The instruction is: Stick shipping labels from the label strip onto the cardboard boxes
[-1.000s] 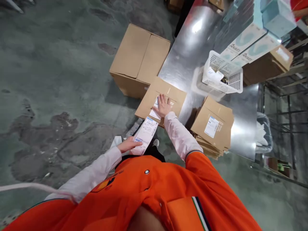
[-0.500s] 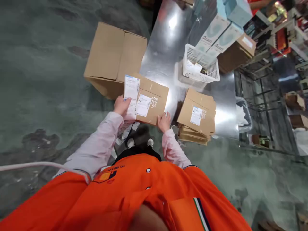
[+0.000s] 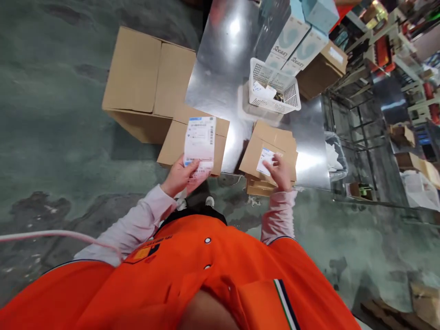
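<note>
My left hand point(image 3: 179, 175) is closed on a strip of white printed labels point(image 3: 200, 137), which hangs over a flat brown carton point(image 3: 172, 143) at the table's left edge. On the right, my right hand point(image 3: 280, 173) rests over a stack of flattened cartons point(image 3: 271, 133), its fingers apart at the white label point(image 3: 265, 161) on the top one. That label lies against the cardboard, and the fingertips cover its right part.
A large brown box point(image 3: 137, 68) stands left of the metal table point(image 3: 220, 68). Behind the stack are a white basket point(image 3: 275, 106) and light blue boxes point(image 3: 288, 41). A clear bag point(image 3: 335, 156) hangs beyond the table's right edge.
My right hand has left the left carton and moved right to the stack. My left hand has lowered slightly with the label strip, now above the carton's middle. The whole view has shifted.
</note>
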Tool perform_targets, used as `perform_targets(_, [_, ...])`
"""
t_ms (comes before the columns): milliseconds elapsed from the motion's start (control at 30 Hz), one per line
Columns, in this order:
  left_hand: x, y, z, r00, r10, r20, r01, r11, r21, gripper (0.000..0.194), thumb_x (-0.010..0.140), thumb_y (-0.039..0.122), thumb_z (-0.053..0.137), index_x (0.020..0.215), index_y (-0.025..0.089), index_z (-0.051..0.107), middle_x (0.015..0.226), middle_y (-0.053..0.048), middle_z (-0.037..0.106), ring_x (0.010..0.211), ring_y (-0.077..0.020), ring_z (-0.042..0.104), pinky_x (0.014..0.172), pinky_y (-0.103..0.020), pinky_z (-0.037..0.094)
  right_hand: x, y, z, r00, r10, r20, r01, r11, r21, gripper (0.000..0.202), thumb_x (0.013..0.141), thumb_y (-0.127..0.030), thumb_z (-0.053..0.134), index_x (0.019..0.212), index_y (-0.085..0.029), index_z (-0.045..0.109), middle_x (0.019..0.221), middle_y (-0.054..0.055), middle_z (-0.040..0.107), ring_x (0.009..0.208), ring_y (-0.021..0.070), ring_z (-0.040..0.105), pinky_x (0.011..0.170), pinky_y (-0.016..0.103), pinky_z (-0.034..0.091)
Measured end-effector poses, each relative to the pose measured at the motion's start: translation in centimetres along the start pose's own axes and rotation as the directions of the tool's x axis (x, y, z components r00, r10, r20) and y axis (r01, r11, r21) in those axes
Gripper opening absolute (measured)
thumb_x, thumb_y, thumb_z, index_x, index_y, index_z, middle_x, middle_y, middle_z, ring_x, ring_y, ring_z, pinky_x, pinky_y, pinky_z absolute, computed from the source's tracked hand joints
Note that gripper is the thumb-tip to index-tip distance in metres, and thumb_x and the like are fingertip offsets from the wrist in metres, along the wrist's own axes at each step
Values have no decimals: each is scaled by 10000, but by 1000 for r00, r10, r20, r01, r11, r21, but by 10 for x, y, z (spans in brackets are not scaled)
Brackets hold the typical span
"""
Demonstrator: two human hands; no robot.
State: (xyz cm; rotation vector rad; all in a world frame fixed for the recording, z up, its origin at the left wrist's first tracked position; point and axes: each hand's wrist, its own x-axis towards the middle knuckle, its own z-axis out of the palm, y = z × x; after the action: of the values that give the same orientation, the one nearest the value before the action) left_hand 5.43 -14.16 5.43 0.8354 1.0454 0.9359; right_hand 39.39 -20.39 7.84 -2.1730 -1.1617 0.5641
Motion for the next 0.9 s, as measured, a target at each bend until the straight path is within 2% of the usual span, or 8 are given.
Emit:
perform_targets(100, [-11, -13, 3, 991, -46, 125, 25, 987, 158, 669, 539, 641, 859, 940, 129, 705, 1003, -119, 754, 1004, -317, 687, 861, -350, 569, -35, -41, 98, 880, -290, 376, 104, 890, 444, 782, 685, -597, 807, 1320, -179, 626, 1285, 148, 668, 1133, 277, 649, 913, 419, 585])
perform_targets(167, [-12, -14, -4, 981, -70, 182, 27, 973, 230, 683, 509, 621, 877, 942, 116, 724, 996, -120, 754, 1011, -325, 681, 885, -363, 558, -62, -59, 152, 897, -271, 349, 23, 817, 576, 648, 758, -664, 715, 1169, -163, 694, 1170, 135, 731, 1061, 271, 693, 916, 418, 592])
perform_targets(233, [-7, -12, -17, 989, -41, 145, 7, 974, 228, 695, 512, 584, 882, 999, 112, 729, 1046, -120, 748, 1028, -313, 672, 898, -360, 544, -80, -69, 182, 899, -231, 372, -35, 808, 588, 592, 761, -687, 696, 1006, -149, 732, 1035, 129, 770, 962, 275, 723, 893, 432, 599])
perform_targets(367, [3, -17, -40, 999, -14, -39, 21, 980, 196, 576, 542, 554, 851, 876, 102, 723, 899, -106, 738, 854, -250, 658, 790, -321, 524, -77, -83, 189, 825, -307, 474, -20, 824, 567, 564, 631, -577, 855, 999, -163, 753, 1014, 96, 782, 944, 267, 732, 896, 422, 597])
perform_targets(500, [6, -39, -43, 984, -6, -179, 49, 971, 233, 374, 670, 478, 779, 658, 143, 614, 660, -27, 627, 657, -162, 565, 646, -255, 454, -53, -97, 188, 833, -347, 430, 73, 840, 537, 359, 739, -506, 797, 918, -194, 788, 920, 65, 790, 877, 249, 744, 880, 403, 596])
perform_targets(633, [13, -63, -43, 929, 38, -369, 72, 957, 281, 400, 730, 436, 755, 597, 175, 482, 593, 10, 532, 648, -152, 552, 616, -235, 431, -41, -97, 209, 815, -342, 468, 112, 885, 451, 265, 802, -449, 753, 855, -195, 805, 853, 60, 781, 809, 247, 738, 814, 394, 596])
perform_targets(767, [30, -86, -58, 982, -149, -119, 160, 983, 88, 491, 567, 459, 889, 873, 139, 678, 866, -71, 728, 818, -231, 673, 737, -302, 527, -3, -98, 237, 859, -366, 358, 287, 923, 254, 203, 842, -343, 736, 876, -156, 805, 1072, 114, 738, 1036, 241, 689, 977, 379, 537])
perform_targets(900, [31, -111, -79, 935, -351, 45, 353, 934, -53, 698, 393, 486, 957, 950, 127, 735, 1056, -167, 756, 995, -327, 697, 916, -424, 539, 58, -111, 260, 909, -347, 230, 380, 918, -117, 200, 852, -312, 738, 977, -170, 803, 1363, 116, 595, 1278, 245, 539, 1125, 378, 411])
